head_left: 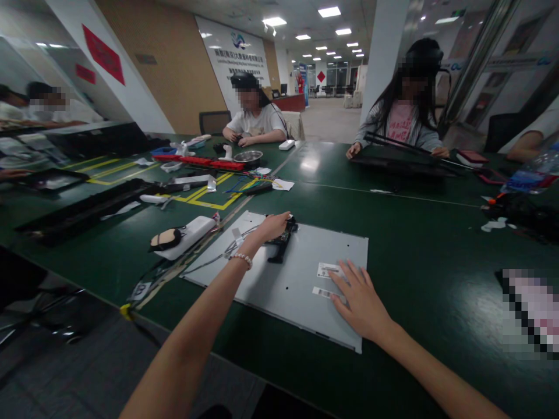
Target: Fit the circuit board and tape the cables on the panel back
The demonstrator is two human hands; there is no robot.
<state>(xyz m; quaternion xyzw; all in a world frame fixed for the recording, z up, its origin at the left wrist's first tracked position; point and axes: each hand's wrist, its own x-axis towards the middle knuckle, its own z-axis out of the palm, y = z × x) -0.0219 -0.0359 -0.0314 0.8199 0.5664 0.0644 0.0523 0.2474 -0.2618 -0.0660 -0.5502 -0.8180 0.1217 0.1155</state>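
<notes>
a person's two bare hands work over a grey metal panel (pixel 262 282) lying flat on a dark green table (pixel 428 273), its long axis running left to right across the wearer's front. a black part (pixel 276 254) with a circuit board sits on the panel's far half, left of centre, its own length pointing away from the wearer and leaning a little right. the left hand (pixel 273 228), a beaded bracelet (pixel 243 261) at its wrist, is the nearer one, reaching over the part's far end, so that the near end shows below the palm. its fingers look bent and close together around that far end; whether they pinch it or merely rest there cannot be told. the right hand (pixel 360 294) lies well to the right of the part, palm down at the panel's right edge, fingers spread and gripping nothing, tips beside and partly over two white labels (pixel 324 292). grey cables (pixel 212 258) trail across the panel's left side, near a white device (pixel 192 235). across the table, a co-worker's hands (pixel 354 150) hold a dark flat frame (pixel 397 163).
</notes>
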